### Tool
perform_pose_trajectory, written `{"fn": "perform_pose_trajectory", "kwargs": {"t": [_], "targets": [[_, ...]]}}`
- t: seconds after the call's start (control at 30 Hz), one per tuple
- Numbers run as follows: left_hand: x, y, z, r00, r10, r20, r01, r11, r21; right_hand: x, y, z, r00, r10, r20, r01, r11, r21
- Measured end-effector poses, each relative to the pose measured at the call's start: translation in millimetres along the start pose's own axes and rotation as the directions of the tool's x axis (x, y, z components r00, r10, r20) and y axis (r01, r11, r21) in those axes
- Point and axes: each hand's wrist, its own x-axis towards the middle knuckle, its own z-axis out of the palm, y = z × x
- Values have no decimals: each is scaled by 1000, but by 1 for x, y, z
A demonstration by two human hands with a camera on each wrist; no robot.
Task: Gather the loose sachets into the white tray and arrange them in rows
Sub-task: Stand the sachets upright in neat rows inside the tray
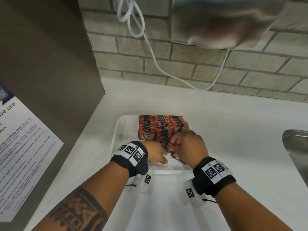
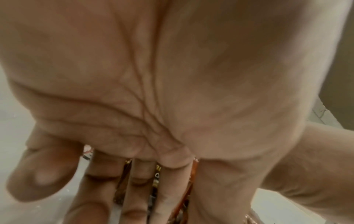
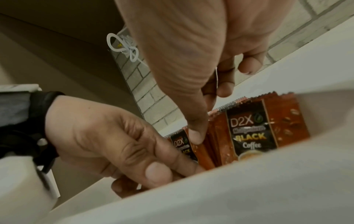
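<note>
On the white counter (image 1: 216,114) sits the tray (image 1: 119,129), and inside it the sachets (image 1: 164,125) stand on edge in overlapping rows that fill its far and right parts. They are red-orange with a black panel; the right wrist view reads "D2X" and "BLACK Coffee" on the nearest ones. Both hands are down in the near part of the tray, close together.

Left hand (image 1: 155,153) lies low at the near left, by the near wall. Its fingers are curled, and in the right wrist view the thumb (image 3: 158,171) and forefinger pinch the near end of a few sachets; the left wrist view shows red and black packets through the gaps between the fingers.

Right hand (image 1: 190,145) is just right of it, over the near end of the rows. Its fingers bend downward, and the right wrist view shows the thumb (image 3: 195,133) pressing against the packets while the other fingers curl behind, so it grips the near end of a row.

Left of the tray a brown panel (image 1: 50,64) rises from the counter with a printed notice (image 1: 21,147) on it. Behind is a brick wall (image 1: 233,67) with a white cable (image 1: 150,47) hanging down it. A steel sink (image 1: 298,147) shows at the right edge.
</note>
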Motion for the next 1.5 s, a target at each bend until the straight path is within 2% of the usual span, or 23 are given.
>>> {"fn": "perform_pose_trajectory", "kwargs": {"t": [0.2, 0.43, 0.87, 1.23, 1.5], "targets": [[3, 0, 2, 1000, 2, 4, -2, 1000, 28, 0, 1, 3, 1000, -7, -15, 7, 1000, 3], [0, -4, -2, 999, 10, -33, -12, 998, -64, 0, 6, 7, 999, -7, -51, 10, 999, 48], [-4, -2, -1, 999, 14, -36, -18, 992, -128, -2, 13, 3, 996, 14, -83, -7, 996, 84], [-4, -3, -1, 999, 32, 7, -29, 970, -239, -19, 28, -15, 992, 98, -79, -97, 995, 15], [0, 11, 2, 998, 67, -14, -69, 977, -201, -30, 28, -12, 989, 119, -84, -120, 993, -5]]}}
